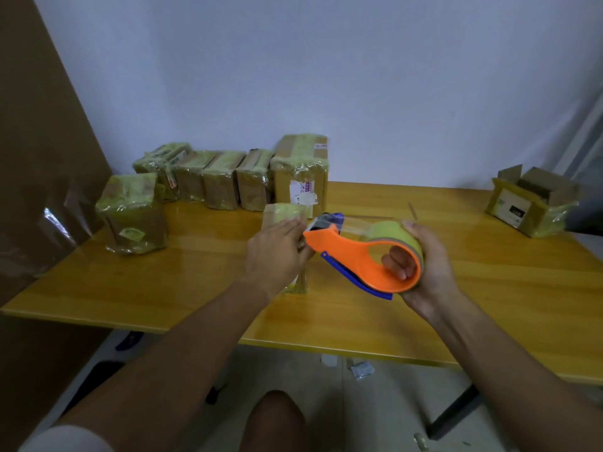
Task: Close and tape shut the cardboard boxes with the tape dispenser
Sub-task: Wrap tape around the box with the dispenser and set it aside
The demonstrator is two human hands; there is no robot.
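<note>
One orange tape dispenser (359,256) gripped by right hand (424,265), left hand (277,252) fingers flat on taped box (284,213)

The left hand (277,252) covers most of the small box (283,213) under it, so its closed or open flaps cannot be told; the box's lower part is blurred; the right hand's (424,265) fingers pass inside the dispenser (355,256) and the roll (396,234) hides its palm; the labels on the tall box (301,177) and the open box (530,203) are too small to read; the desk (163,288) runs off the right edge; the scraps on the floor (362,370) are too blurred to identify.
</note>
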